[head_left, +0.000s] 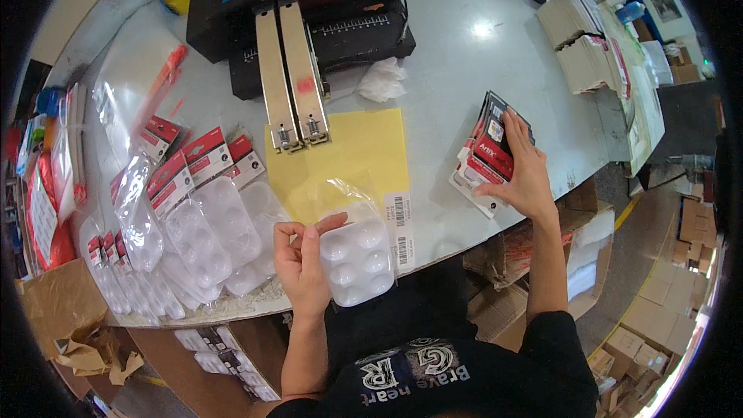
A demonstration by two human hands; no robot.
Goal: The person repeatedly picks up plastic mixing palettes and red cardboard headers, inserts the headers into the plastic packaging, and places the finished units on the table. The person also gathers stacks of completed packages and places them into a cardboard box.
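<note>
The left hand (302, 259) grips one bagged clear tray (357, 257), the right hand (526, 174) lies flat on the card stack (489, 156), and finished packs (193, 209) pile left of it.

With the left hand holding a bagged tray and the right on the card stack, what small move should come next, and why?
Probably the right hand lifts the top card off the card stack and brings it toward the tray in the left hand. The finished packs on the left each carry a red card at the top; this tray shows none.
</note>
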